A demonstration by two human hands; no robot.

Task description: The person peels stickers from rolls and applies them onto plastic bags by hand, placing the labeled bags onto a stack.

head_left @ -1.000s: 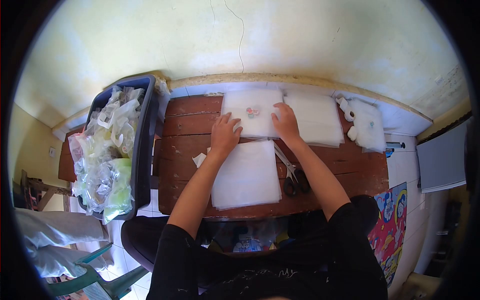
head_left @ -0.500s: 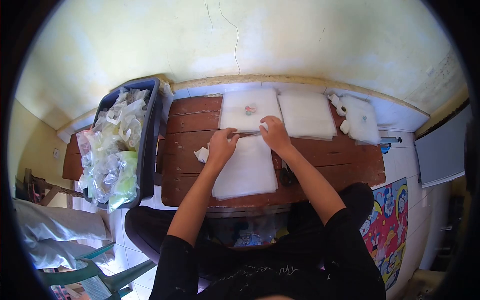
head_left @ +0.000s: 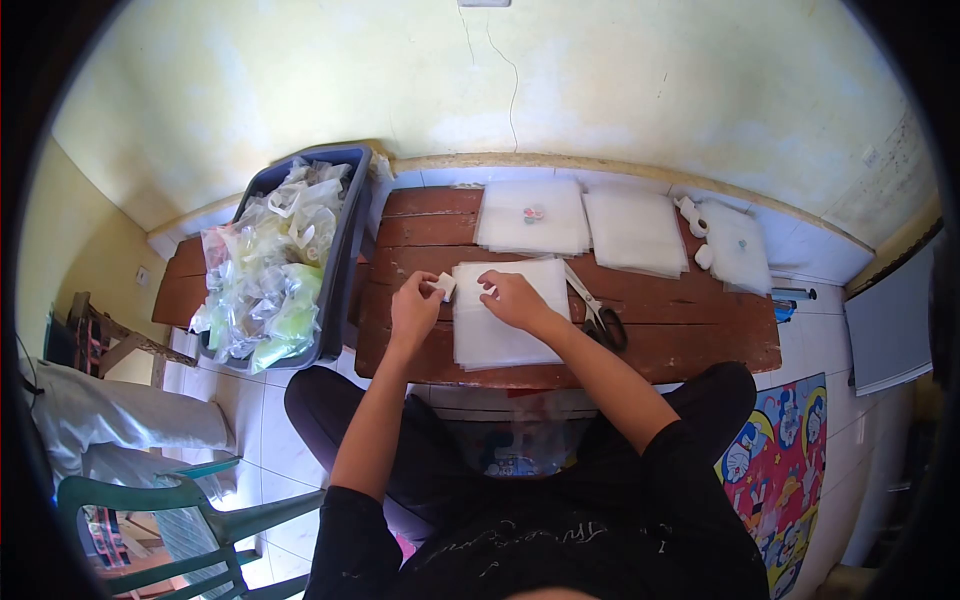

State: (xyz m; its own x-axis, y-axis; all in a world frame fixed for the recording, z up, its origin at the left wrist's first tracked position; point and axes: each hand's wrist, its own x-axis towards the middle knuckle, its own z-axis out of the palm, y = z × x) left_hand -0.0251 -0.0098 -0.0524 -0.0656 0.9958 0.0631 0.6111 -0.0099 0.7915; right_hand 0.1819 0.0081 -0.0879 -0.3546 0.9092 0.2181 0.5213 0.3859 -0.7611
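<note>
My left hand (head_left: pixel 416 308) is at the left edge of the nearest stack of clear plastic sheets (head_left: pixel 508 335), its fingers closed on a small white piece (head_left: pixel 446 286). Over the top of that stack is my right hand (head_left: pixel 507 297), its fingers curled together; whether they hold anything is too small to tell. Black-handled scissors (head_left: pixel 604 325) lie just right of the stack. Behind it sit a plastic stack with a red print (head_left: pixel 533 228) and another plain stack (head_left: pixel 636 230).
A dark tub (head_left: pixel 350 245) full of plastic bags (head_left: pixel 275 265) stands left of the wooden table (head_left: pixel 420 228). White rolls (head_left: pixel 697 222) and a further plastic stack (head_left: pixel 735 250) lie at the right. A green chair (head_left: pixel 190 500) and a person's leg (head_left: pixel 150 410) are at lower left.
Both hands have moved back from the rear stack to the near one. My left hand has taken hold of the white piece. The view has shifted, and the scissors show fully again.
</note>
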